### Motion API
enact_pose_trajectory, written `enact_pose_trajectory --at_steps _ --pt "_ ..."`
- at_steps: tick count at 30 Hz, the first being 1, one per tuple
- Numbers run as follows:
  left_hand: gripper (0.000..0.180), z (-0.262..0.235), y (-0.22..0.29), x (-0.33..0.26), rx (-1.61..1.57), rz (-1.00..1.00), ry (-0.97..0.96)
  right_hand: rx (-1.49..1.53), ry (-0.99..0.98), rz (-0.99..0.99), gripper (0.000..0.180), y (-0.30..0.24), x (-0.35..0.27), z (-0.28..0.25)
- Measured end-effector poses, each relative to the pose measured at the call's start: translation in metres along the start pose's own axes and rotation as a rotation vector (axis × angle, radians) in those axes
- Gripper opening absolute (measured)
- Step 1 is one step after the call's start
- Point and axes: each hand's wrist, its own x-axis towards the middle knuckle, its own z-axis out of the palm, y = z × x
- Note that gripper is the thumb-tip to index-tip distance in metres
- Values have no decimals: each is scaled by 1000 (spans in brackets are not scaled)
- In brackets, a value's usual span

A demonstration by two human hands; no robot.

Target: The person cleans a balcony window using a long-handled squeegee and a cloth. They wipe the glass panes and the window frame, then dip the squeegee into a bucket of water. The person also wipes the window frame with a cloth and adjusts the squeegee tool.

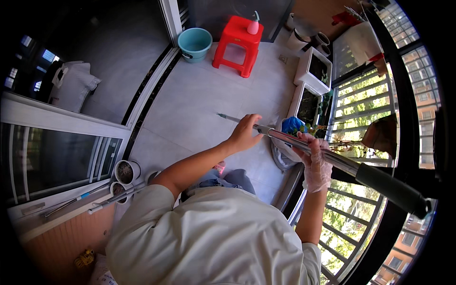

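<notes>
A silver telescopic pole (340, 161) with a thick black grip slants across the front, its thin far end pointing left over the floor. My right hand (316, 161), in a clear plastic glove, wraps around the pole's metal shaft. My bare left hand (243, 135) is at the thinner section, near a pale collar. Its thumb and fingers are spread apart with the pole passing between them; whether the palm touches it is hidden. Beneath the shaft sits a blue plastic bag (293, 124) beside leafy plants.
A red stool (240, 35) bears a pink pump bottle (253, 27); a teal bucket (194, 45) stands left of it. White planter boxes (299, 78) line the right side by the barred window (361, 102). Plant pots (135, 169) and poles (97, 207) lie near the left sliding door.
</notes>
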Motion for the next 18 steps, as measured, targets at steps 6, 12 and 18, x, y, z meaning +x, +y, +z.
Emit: enact_pose_trajectory --at_steps 6,12,18 --pt "27 -44 1 106 -13 175 -155 -247 -290 13 42 -42 120 87" --pt "17 -162 -83 238 89 84 202 1 -464 -229 25 -59 248 96" --pt "12 -322 -38 340 -220 97 540 -18 -346 206 14 -28 350 63"
